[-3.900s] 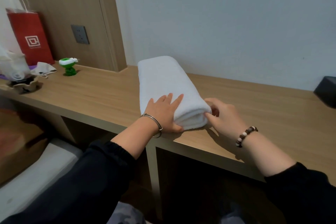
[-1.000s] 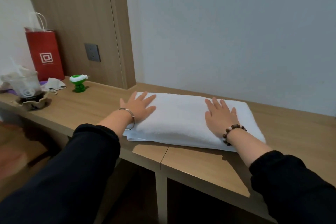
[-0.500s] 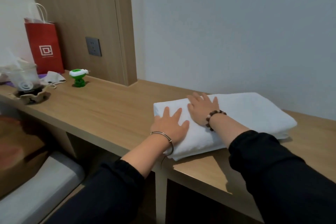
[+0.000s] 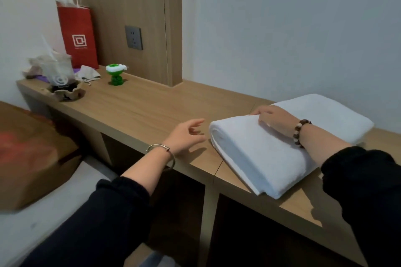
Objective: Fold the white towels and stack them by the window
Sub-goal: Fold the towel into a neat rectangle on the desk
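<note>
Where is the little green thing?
In the head view the little green thing stands at the far left of the wooden counter, below the wall socket, just right of a crumpled pale cloth and the red paper bag.

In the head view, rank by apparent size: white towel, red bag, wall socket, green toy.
white towel (nearest the camera)
red bag
wall socket and green toy look alike; unranked

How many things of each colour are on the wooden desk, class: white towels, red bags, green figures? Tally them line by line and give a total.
White towel: 1
Red bag: 1
Green figure: 1
Total: 3
</note>
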`<move>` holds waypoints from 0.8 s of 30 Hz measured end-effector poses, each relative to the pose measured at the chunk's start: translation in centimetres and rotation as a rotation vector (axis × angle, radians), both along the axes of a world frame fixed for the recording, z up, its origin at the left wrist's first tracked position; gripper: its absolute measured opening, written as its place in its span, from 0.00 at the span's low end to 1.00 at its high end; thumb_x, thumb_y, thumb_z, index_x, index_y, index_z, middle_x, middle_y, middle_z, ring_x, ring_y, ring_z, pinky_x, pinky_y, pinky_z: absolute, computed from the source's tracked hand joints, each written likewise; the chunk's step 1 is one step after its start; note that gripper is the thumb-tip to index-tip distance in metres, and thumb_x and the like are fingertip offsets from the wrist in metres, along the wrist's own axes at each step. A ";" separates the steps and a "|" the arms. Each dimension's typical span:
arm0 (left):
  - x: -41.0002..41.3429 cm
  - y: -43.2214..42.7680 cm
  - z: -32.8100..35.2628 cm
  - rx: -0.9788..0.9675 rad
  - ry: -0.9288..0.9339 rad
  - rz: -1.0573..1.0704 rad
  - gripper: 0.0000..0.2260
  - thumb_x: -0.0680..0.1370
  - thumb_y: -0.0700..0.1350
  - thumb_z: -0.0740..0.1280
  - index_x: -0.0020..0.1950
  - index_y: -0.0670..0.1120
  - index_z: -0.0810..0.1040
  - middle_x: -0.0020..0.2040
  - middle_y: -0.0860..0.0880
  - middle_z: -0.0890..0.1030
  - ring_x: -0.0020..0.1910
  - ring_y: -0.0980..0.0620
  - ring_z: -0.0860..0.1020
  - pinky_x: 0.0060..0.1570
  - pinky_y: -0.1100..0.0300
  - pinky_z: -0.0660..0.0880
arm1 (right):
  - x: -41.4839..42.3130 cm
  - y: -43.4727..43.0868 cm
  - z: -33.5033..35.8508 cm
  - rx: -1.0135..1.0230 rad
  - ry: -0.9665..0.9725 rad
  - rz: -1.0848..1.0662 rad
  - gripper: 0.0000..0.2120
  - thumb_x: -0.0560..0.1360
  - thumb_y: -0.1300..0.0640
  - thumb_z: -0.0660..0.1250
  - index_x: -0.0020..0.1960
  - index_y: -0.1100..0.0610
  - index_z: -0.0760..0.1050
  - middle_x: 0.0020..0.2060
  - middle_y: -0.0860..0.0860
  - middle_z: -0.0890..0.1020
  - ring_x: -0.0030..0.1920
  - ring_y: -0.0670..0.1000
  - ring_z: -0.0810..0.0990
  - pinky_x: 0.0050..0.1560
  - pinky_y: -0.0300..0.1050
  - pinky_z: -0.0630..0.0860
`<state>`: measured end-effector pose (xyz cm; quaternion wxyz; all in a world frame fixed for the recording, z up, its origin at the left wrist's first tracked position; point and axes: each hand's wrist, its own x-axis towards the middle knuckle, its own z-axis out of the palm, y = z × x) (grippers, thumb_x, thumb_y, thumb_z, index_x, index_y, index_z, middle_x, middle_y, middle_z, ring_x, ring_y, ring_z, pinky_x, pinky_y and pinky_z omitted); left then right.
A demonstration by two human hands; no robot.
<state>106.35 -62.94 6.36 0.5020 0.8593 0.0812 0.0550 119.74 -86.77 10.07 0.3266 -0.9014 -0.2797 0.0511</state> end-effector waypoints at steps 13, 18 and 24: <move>1.1 -5.6 -1.3 0.063 -0.210 -0.264 0.25 0.70 0.39 0.71 0.67 0.50 0.74 0.59 0.53 0.79 0.55 0.58 0.76 0.48 0.77 0.69 | -0.3 -0.1 -1.4 -0.023 -0.226 -0.055 0.11 0.78 0.57 0.61 0.54 0.56 0.80 0.54 0.53 0.81 0.58 0.54 0.74 0.61 0.47 0.66; 1.1 -6.3 -2.0 0.184 -0.326 -0.131 0.21 0.71 0.39 0.65 0.63 0.52 0.78 0.54 0.51 0.83 0.54 0.54 0.78 0.44 0.72 0.69 | -0.2 0.0 -1.5 -0.076 -0.284 -0.035 0.12 0.79 0.58 0.59 0.51 0.57 0.82 0.53 0.53 0.83 0.57 0.56 0.75 0.62 0.51 0.67; 1.9 -4.2 -0.9 0.279 -0.256 -0.300 0.16 0.71 0.37 0.63 0.53 0.49 0.84 0.37 0.52 0.81 0.39 0.59 0.76 0.37 0.67 0.68 | -0.8 -0.3 -1.3 -0.070 -0.324 -0.001 0.23 0.71 0.50 0.52 0.49 0.60 0.82 0.47 0.54 0.83 0.51 0.56 0.76 0.56 0.51 0.70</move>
